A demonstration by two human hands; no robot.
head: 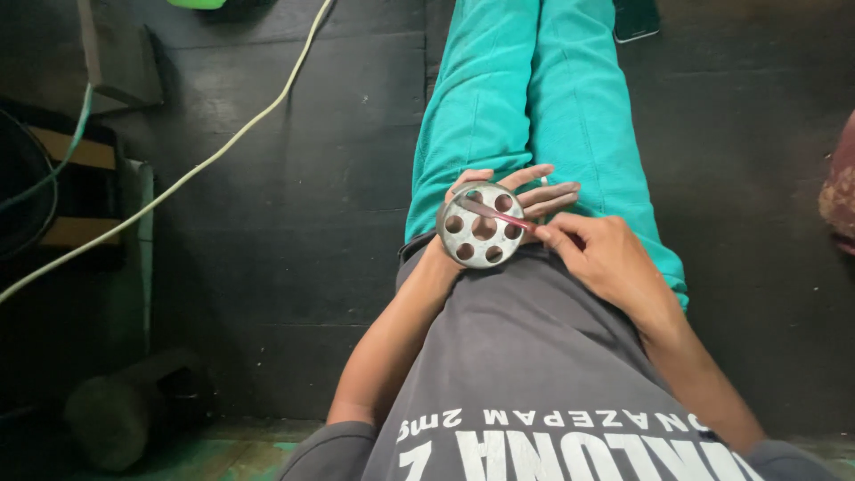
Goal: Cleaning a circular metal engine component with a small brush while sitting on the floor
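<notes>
Left hand (pixel 499 191) is cradling the holed metal disc (pixel 481 229) over the lap, fingers spread behind it. Right hand (pixel 601 258) is pinching a thin rod (pixel 499 214) across the face. I'd be keeping the disc steady and stroking lightly.

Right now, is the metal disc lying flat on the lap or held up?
Held up: the left hand cups the metal disc from behind, its holed face toward the camera.

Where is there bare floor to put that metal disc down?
The dark floor lies bare between the pale cable and the teal trouser legs, and again right of the legs. The lap is crowded: left hand holds the holed disc, right hand a thin tool.
</notes>
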